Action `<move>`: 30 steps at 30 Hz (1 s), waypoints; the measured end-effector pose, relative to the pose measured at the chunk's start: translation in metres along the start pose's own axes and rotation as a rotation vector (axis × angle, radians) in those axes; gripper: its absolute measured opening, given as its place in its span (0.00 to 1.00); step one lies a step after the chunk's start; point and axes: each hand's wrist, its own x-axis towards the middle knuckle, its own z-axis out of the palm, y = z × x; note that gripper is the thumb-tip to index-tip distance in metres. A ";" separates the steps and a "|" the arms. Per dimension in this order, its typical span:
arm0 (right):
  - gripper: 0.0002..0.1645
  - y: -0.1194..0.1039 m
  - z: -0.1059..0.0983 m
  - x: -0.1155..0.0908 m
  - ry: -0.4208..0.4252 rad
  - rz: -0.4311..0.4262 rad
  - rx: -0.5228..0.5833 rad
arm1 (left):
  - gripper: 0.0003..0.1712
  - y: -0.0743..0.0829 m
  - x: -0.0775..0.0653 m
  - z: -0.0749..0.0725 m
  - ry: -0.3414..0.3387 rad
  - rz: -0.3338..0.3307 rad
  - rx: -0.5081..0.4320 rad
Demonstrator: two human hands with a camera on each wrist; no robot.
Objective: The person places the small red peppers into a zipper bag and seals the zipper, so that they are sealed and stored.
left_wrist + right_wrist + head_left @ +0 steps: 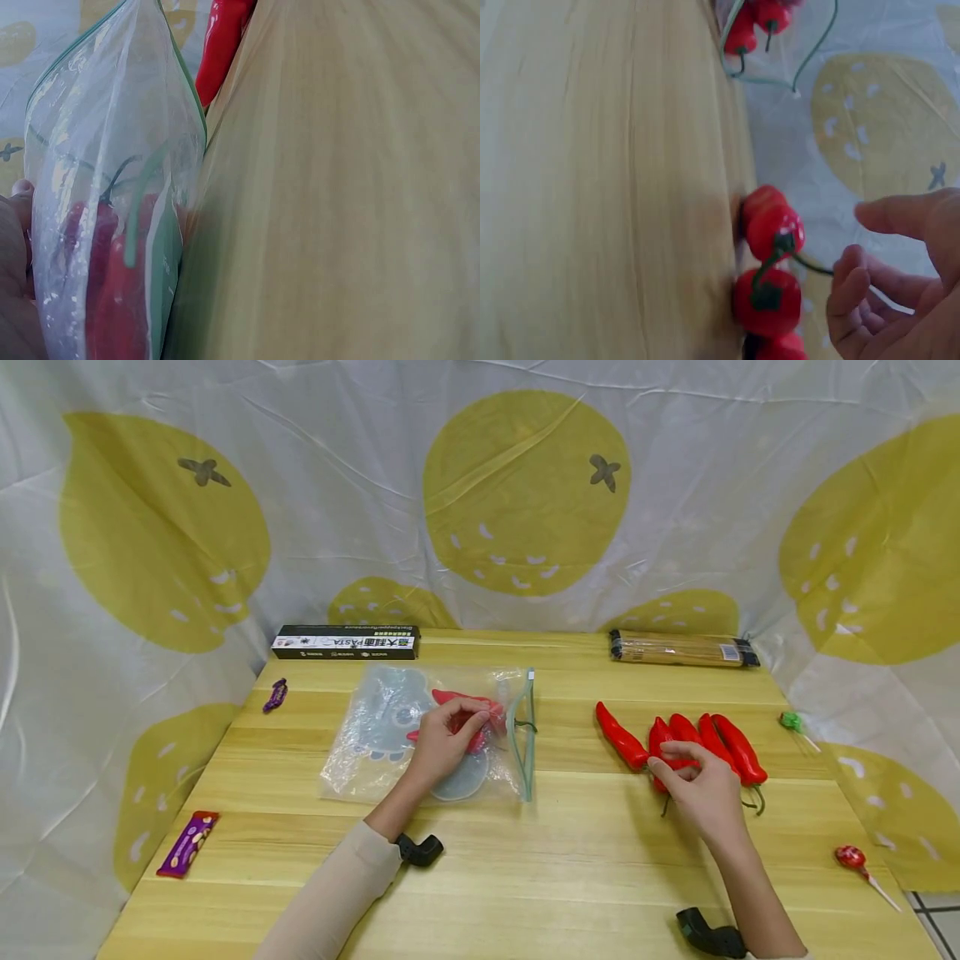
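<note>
My left hand [442, 743] pinches the upper side of a clear zip bag [345, 777], whose green-edged mouth faces right and gapes. Red chili peppers [450, 696] lie inside it, seen through the plastic; in the left wrist view a dark stem points toward the mouth. Over a group of several red chili peppers [738, 747] on the right hovers my right hand [701, 789]. Its thumb and forefinger are apart in the right wrist view, with a green stem [810, 264] close to the fingertips. One pepper [621, 739] lies slanted at the left of that group.
A black pasta box [345, 643] and a spaghetti pack [682, 649] lie along the back edge. On the left are a purple candy [275, 696] and a purple snack bar [187, 844]. Green [792, 722] and red [852, 858] lollipops lie at the right edge.
</note>
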 end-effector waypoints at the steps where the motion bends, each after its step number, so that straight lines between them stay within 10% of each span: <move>1: 0.26 0.002 -0.002 0.000 -0.010 0.001 -0.032 | 0.08 0.000 0.000 0.000 0.002 -0.001 0.002; 19: 0.09 0.011 0.004 0.000 -0.080 -0.128 -0.212 | 0.09 -0.014 0.001 0.002 -0.010 -0.023 0.017; 30: 0.05 0.010 0.011 0.001 0.132 -0.241 -0.179 | 0.09 -0.008 0.000 0.001 -0.003 -0.038 0.039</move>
